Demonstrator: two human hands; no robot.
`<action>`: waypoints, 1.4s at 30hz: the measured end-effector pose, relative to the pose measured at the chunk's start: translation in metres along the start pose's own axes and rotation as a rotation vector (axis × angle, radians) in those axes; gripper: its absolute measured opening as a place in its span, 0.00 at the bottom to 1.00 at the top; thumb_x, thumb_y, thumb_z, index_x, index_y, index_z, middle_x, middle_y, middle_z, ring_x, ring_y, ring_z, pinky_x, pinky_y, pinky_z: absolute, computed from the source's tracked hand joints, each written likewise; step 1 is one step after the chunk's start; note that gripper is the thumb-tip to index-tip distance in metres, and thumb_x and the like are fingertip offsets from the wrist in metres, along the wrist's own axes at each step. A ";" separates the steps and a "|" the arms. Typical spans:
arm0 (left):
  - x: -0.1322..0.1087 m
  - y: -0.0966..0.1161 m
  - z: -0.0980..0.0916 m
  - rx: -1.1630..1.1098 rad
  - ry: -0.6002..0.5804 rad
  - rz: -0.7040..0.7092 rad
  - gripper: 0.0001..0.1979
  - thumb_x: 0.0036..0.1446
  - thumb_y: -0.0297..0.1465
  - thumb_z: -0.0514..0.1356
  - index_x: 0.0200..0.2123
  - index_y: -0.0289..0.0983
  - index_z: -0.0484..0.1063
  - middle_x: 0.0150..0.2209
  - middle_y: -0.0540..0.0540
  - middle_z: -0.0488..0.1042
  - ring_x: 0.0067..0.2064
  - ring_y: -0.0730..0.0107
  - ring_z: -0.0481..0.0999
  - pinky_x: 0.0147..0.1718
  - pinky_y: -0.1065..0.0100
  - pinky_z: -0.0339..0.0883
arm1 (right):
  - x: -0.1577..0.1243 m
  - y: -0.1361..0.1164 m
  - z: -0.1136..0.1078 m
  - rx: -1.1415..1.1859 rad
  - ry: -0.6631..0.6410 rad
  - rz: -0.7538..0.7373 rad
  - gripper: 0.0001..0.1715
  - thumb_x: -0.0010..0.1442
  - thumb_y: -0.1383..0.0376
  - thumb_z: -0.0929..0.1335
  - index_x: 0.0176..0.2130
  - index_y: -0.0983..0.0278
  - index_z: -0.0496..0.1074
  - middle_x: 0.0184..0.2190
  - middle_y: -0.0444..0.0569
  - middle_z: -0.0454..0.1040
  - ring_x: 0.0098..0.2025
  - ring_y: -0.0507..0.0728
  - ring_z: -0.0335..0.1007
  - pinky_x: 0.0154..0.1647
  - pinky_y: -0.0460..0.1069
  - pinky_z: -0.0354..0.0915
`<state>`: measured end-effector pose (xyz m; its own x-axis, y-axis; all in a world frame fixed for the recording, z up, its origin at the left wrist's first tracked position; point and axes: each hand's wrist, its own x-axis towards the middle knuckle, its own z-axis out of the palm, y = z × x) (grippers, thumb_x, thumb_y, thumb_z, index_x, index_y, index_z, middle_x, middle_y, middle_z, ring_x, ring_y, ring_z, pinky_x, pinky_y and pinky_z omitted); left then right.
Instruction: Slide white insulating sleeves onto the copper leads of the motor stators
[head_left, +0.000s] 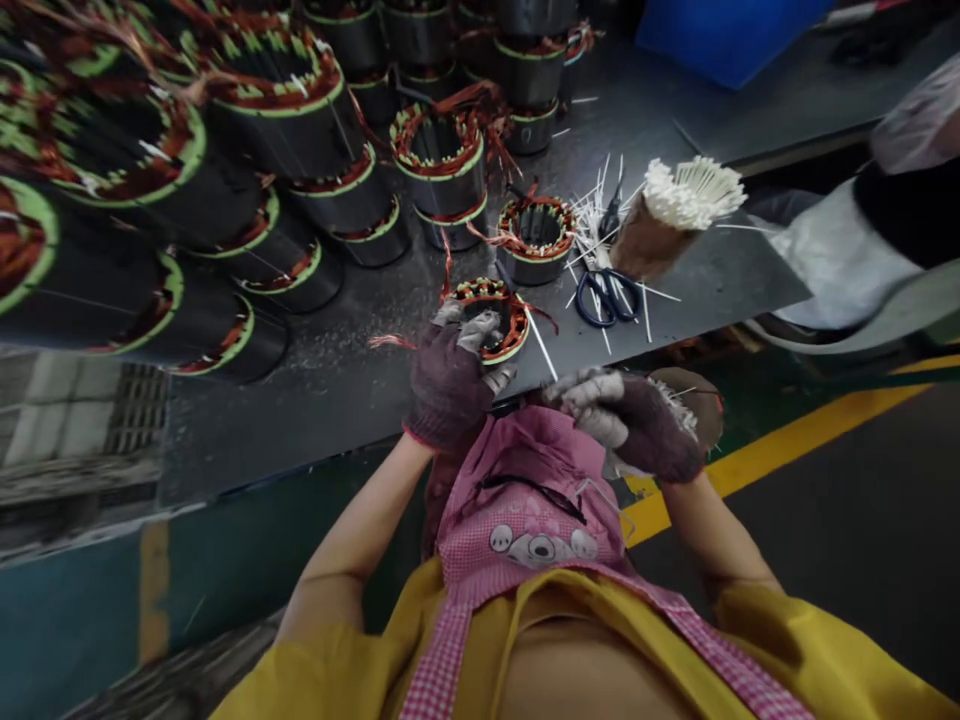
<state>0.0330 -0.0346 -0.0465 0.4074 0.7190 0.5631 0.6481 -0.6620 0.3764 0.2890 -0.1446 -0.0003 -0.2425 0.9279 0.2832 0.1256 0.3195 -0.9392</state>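
My left hand (450, 385), in a dark knit glove with grey-coated fingers, is shut on the rim of a small motor stator (487, 320) with copper windings and green edging. My right hand (630, 425), in the same kind of glove, pinches the end of a thin white stick (541, 345), whose tip reaches into the stator. Beside that hand, a brown round holder (686, 405) with white sticks rests at my lap. Further along the bench lie blue-handled scissors (606, 297) and loose white sticks (592, 235).
A brown holder packed with white sticks (660, 225) stands on the metal bench (337, 400). Several wound stators (439, 165) stand in rows at the back and left. A co-worker's white sleeve (840, 250) is at the right, a blue bin (724, 30) behind. Yellow lines mark the floor (787, 450).
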 end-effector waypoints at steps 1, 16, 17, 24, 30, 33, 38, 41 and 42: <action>-0.002 0.000 0.000 -0.017 -0.008 -0.009 0.30 0.62 0.41 0.73 0.64 0.40 0.74 0.61 0.33 0.82 0.71 0.36 0.76 0.72 0.34 0.68 | -0.006 0.002 0.002 0.048 -0.058 0.028 0.10 0.75 0.55 0.74 0.45 0.56 0.86 0.46 0.53 0.89 0.48 0.60 0.88 0.51 0.55 0.83; -0.003 0.006 0.000 -0.044 -0.040 -0.077 0.31 0.62 0.43 0.74 0.65 0.40 0.74 0.63 0.32 0.80 0.73 0.35 0.73 0.76 0.32 0.63 | -0.023 0.007 -0.003 0.058 -0.127 0.192 0.13 0.73 0.53 0.75 0.47 0.57 0.88 0.45 0.52 0.90 0.47 0.60 0.89 0.50 0.55 0.83; -0.003 0.006 0.000 -0.053 -0.041 -0.080 0.32 0.62 0.43 0.74 0.65 0.40 0.74 0.63 0.32 0.80 0.73 0.35 0.73 0.76 0.31 0.63 | -0.023 0.006 -0.003 0.065 -0.122 0.195 0.12 0.73 0.53 0.75 0.46 0.57 0.88 0.45 0.52 0.90 0.47 0.61 0.89 0.50 0.55 0.83; -0.001 0.013 0.001 -0.087 0.004 -0.110 0.28 0.66 0.44 0.71 0.64 0.41 0.74 0.64 0.36 0.81 0.74 0.39 0.72 0.78 0.34 0.61 | 0.017 0.018 0.020 0.058 0.072 0.135 0.18 0.70 0.47 0.76 0.43 0.58 0.87 0.42 0.51 0.90 0.45 0.61 0.87 0.50 0.57 0.82; 0.003 0.023 0.013 -0.220 0.137 -0.260 0.22 0.68 0.44 0.68 0.60 0.40 0.76 0.61 0.38 0.82 0.71 0.45 0.76 0.75 0.36 0.67 | 0.054 0.031 0.032 -0.109 0.216 0.086 0.17 0.69 0.49 0.75 0.40 0.59 0.85 0.37 0.49 0.88 0.39 0.60 0.84 0.46 0.56 0.80; 0.007 0.024 0.015 -0.193 0.127 -0.216 0.11 0.68 0.41 0.68 0.49 0.44 0.79 0.52 0.44 0.87 0.64 0.50 0.82 0.78 0.37 0.62 | 0.055 0.036 0.028 -0.122 0.244 0.015 0.16 0.69 0.48 0.75 0.40 0.57 0.85 0.37 0.48 0.87 0.40 0.60 0.83 0.46 0.56 0.79; 0.011 0.022 0.015 -0.176 0.165 -0.115 0.05 0.69 0.38 0.68 0.38 0.47 0.77 0.42 0.51 0.88 0.50 0.55 0.88 0.79 0.40 0.60 | 0.055 0.041 0.024 -0.091 0.233 -0.077 0.16 0.68 0.49 0.77 0.37 0.57 0.85 0.38 0.48 0.86 0.43 0.60 0.81 0.47 0.56 0.76; 0.011 0.022 0.015 -0.186 0.192 -0.059 0.05 0.70 0.37 0.67 0.39 0.46 0.77 0.42 0.51 0.88 0.49 0.56 0.88 0.77 0.40 0.64 | 0.057 0.043 0.024 -0.042 0.221 -0.095 0.13 0.68 0.53 0.77 0.36 0.57 0.85 0.38 0.48 0.85 0.42 0.59 0.80 0.46 0.55 0.76; 0.011 0.022 0.014 -0.186 0.196 -0.048 0.04 0.70 0.36 0.67 0.39 0.46 0.77 0.42 0.50 0.88 0.49 0.56 0.88 0.76 0.40 0.65 | 0.057 0.044 0.024 -0.051 0.221 -0.090 0.11 0.67 0.54 0.77 0.36 0.57 0.85 0.37 0.47 0.85 0.41 0.59 0.80 0.45 0.55 0.75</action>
<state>0.0608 -0.0384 -0.0430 0.2347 0.7080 0.6661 0.5273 -0.6684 0.5246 0.2578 -0.0820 -0.0296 -0.0392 0.9131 0.4059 0.1625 0.4067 -0.8990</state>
